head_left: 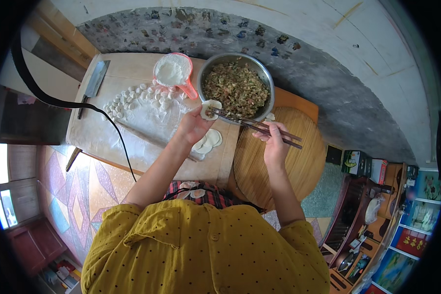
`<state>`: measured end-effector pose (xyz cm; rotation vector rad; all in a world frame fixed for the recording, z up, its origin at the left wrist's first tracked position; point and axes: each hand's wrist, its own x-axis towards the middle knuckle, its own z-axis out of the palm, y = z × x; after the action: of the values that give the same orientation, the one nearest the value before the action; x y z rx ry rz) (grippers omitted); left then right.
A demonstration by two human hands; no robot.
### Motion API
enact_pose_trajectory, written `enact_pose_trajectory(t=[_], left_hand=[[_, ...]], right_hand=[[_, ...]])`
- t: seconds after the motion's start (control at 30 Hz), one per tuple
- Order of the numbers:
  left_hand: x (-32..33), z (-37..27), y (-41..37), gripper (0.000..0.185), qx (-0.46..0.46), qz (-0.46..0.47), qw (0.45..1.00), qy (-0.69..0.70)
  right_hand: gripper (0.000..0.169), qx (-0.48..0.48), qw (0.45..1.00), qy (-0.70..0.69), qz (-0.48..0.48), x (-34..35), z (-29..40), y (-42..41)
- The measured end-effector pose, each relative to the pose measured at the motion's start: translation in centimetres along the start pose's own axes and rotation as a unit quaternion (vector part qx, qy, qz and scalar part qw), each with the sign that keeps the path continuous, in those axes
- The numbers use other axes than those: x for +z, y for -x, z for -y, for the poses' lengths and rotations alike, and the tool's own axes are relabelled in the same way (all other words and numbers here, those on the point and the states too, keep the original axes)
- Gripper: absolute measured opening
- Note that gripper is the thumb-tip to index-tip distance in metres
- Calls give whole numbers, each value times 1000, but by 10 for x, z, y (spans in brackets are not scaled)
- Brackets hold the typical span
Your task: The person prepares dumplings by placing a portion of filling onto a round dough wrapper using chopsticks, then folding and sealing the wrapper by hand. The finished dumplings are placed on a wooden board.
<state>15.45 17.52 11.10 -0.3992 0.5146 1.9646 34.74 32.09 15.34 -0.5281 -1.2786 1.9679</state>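
My left hand [194, 125] holds a round dough wrapper [210, 109] beside the near left rim of a metal bowl. Some filling lies on the wrapper, where the tips of dark wooden chopsticks [272, 133] reach. The chopsticks are in my right hand [275, 141], over a round slatted tray. Chopped filling [237, 88] fills much of the metal bowl [268, 104]. Flat wrappers [209, 141] lie in an overlapping pile on the floured board, just right of my left forearm. A rolling pin [143, 136] lies on the board, partly behind that forearm.
On the wooden board [95, 136] are many small dough pieces [125, 99], a red-rimmed scoop of flour [173, 71] and a cleaver [95, 81]. The round slatted tray [297, 161] adjoins the board at the right. A black cable [114, 125] crosses the view at left. A wall stands behind the bowl.
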Motion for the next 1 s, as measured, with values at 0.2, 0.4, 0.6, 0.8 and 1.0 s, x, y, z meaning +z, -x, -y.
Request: enact_pose_trajectory(t=[0.2, 0.4, 0.6, 0.8, 1.0], left_hand=[[-2, -3, 6, 42, -34, 31, 999, -19], [8, -2, 26, 46, -58, 124, 987, -78], [32, 1, 64, 54, -70, 173, 972, -145], [44, 9, 88, 52, -51, 238, 951, -188], [50, 20, 98, 54, 51, 205, 881, -422]], right_hand=[[18, -45, 997, -28, -54, -1, 4, -10], [10, -176, 829, 466, 257, -13, -16, -35], [32, -248, 789, 521, 212, 18, 7, -18], [24, -415, 705, 507, 272, 57, 34, 5], [21, -323, 819, 424, 214, 67, 32, 8]])
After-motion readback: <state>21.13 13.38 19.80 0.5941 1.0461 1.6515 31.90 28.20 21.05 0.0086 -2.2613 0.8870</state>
